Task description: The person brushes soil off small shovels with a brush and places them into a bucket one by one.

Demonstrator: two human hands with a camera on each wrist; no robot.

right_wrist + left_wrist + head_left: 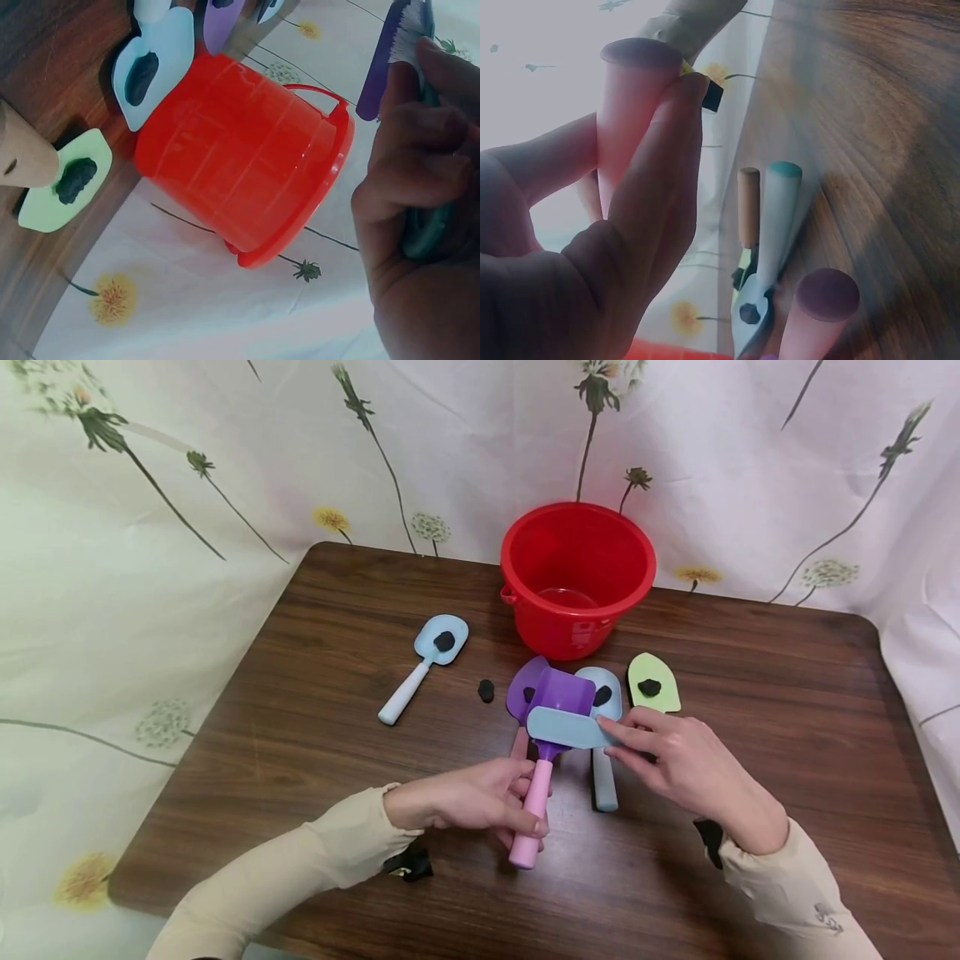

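Purple scoop [561, 697] gripped by pink handle in left hand [480, 797] – right hand [678, 760] pinching blue scraper [570, 728] across its mouth, red bucket [577, 577] at 12 o'clock.

Both sleeved arms are reaching in from the lower frame; left hand [480, 802] and right hand [675, 756] are gripping with curled fingers at centre.

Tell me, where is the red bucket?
In the head view, the red bucket stands at the table's far edge, right of centre, behind the purple scoop.
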